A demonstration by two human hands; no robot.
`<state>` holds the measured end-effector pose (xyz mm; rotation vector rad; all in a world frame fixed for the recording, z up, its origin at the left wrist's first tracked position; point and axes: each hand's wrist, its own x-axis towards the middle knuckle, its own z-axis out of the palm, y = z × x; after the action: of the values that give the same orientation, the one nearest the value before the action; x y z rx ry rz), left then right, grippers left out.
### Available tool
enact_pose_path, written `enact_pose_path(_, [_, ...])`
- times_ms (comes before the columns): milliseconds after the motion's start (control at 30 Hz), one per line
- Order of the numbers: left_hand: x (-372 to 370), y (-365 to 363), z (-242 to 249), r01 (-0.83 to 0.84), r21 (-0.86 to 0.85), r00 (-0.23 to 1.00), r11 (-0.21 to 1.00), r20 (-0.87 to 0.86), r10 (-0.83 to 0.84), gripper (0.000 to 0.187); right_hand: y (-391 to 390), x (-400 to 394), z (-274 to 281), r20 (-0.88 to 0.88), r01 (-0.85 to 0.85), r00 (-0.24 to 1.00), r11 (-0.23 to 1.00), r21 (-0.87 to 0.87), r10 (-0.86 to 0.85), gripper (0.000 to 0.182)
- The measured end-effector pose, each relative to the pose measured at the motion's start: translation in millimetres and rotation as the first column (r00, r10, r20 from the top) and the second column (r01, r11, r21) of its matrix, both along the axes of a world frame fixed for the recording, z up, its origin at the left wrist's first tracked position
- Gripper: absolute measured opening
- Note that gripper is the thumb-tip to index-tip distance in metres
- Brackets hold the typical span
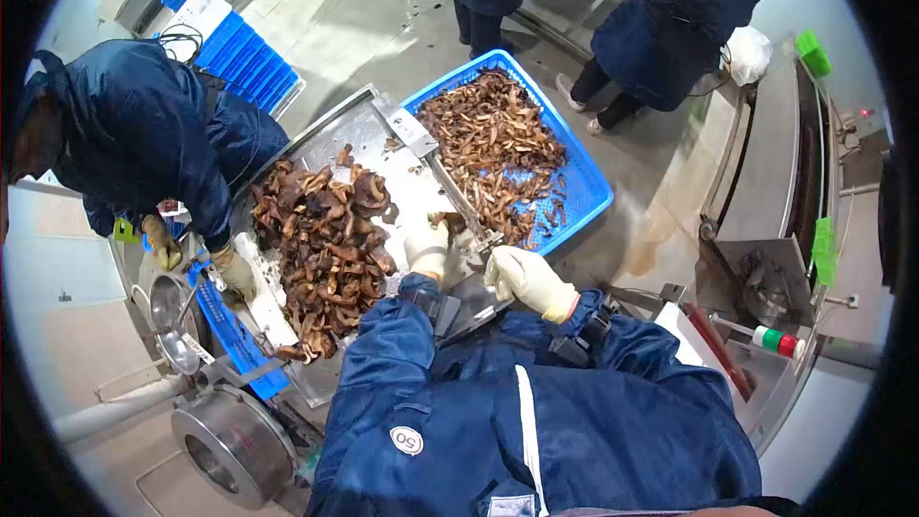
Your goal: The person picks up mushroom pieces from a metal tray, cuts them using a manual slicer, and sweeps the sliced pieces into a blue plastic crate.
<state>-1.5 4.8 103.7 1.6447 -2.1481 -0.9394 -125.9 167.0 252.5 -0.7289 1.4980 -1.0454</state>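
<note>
My left hand (427,243), in a pale glove, is closed beside a metal bar (452,184) on the work table. A small brown piece (442,219) shows at its fingertips, probably a mushroom piece. My right hand (531,281), also gloved, has its fingers curled in at the near end of the bar; what they hold is hidden. Left of my hands lies a heap of brown mushroom pieces (321,239) on the metal table (330,139). Beyond the bar, a blue perforated crate (586,193) holds many thin brown slices (493,124).
A co-worker (144,134) in a dark blue smock leans in at the left, a gloved hand (233,270) at the table edge. Two more people (661,29) stand beyond the crate. Stacked blue crates (251,62) stand behind. Steel machinery (235,445) is at lower left.
</note>
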Motion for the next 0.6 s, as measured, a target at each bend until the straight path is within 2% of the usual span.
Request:
enact_pose_path(33, [-1,0,5,-0.014,0.023,1.000,1.000,-0.010,0.014,0.027,0,2,-4,0.036,0.023,0.999,1.000,-0.007,-0.023,0.041])
enact_pose_path(67, [5,-3,-23,0.033,-0.135,0.999,0.990,0.006,-0.032,0.030,2,4,-8,0.072,0.048,0.996,0.999,-0.010,-0.047,0.041])
enact_pose_path(133, [13,-3,-52,-0.012,0.099,0.996,0.995,-0.081,0.020,0.037,11,12,-22,0.122,0.101,0.988,0.994,-0.029,-0.097,0.042])
enact_pose_path(167, [12,-6,-55,-0.020,0.209,0.990,0.978,-0.130,0.048,0.041,27,16,-70,0.086,0.099,0.992,0.991,-0.086,-0.091,0.042])
enact_pose_path(200, [12,-3,-39,0.032,0.045,0.990,0.998,-0.142,-0.025,0.043,38,19,-92,0.067,0.062,0.996,0.997,-0.046,-0.059,0.040])
enact_pose_path(233, [6,-2,-29,-0.021,0.156,0.989,0.988,-0.140,0.043,0.030,46,14,-100,0.035,0.038,0.999,0.999,-0.006,-0.038,0.038])
enact_pose_path(267, [7,-1,-38,-0.018,0.361,0.939,0.932,-0.314,0.139,0.025,44,11,-89,-0.006,-0.024,1.000,1.000,0.020,0.024,0.038])
enact_pose_path(300, [9,-4,-88,0.059,0.099,0.886,0.993,-0.464,-0.006,0.024,36,5,-72,-0.055,-0.074,0.996,0.996,0.054,0.077,0.038])
enact_pose_path(333, [7,-5,-44,-0.009,0.278,0.985,0.961,-0.163,0.057,0.022,33,3,-62,0.013,-0.055,0.998,0.998,0.032,0.055,0.038])
enact_pose_path(367, [5,-6,-70,-0.053,0.379,0.931,0.924,-0.316,0.183,0.023,29,3,-53,0.092,-0.032,0.995,0.999,0.011,0.031,0.039])
enact_pose_path(400, [7,-8,-77,-0.032,0.187,0.955,0.982,-0.285,0.086,0.019,19,2,-29,0.128,0.020,0.992,1.000,0.024,-0.023,0.039])
enact_pose_path(433, [-4,-6,-11,-0.013,0.047,0.998,0.999,-0.067,0.016,0.017,7,4,-6,0.172,0.062,0.983,0.997,0.039,-0.068,0.039])
enact_pose_path(500, [-4,-11,-14,-0.054,0.142,0.990,0.988,-0.124,0.072,0.016,-6,8,8,0.196,0.130,0.973,0.991,-0.021,-0.123,0.036])
enact_pose_path(600, [-2,-10,-24,-0.062,0.098,0.961,0.993,-0.264,0.086,0.014,21,13,-48,0.159,0.058,0.986,0.998,-0.030,-0.053,0.037])
